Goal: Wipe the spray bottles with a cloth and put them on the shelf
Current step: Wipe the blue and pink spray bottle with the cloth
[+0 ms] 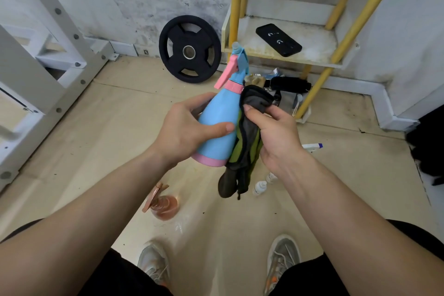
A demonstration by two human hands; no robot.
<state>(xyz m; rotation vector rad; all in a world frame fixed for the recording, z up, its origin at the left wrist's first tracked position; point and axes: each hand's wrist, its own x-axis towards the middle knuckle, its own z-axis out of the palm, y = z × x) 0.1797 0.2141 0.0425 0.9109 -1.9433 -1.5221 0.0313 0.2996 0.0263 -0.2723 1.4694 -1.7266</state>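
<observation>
Cloth (247,142), pinched in the right hand (276,137), hides one flank of the blue spray bottle (223,108). The left hand (182,130) has its grip clamped round the bottle, held tilted before the shelf (319,43).

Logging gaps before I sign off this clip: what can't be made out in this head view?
Head view, item by item.
blue spray bottle: right side covered by the cloth, part of its left side under the left hand.
white object on the floor: partly behind the right hand.
small white bottles: labels too small; one partly behind the right forearm.
shelf: posts run off the top edge.
</observation>
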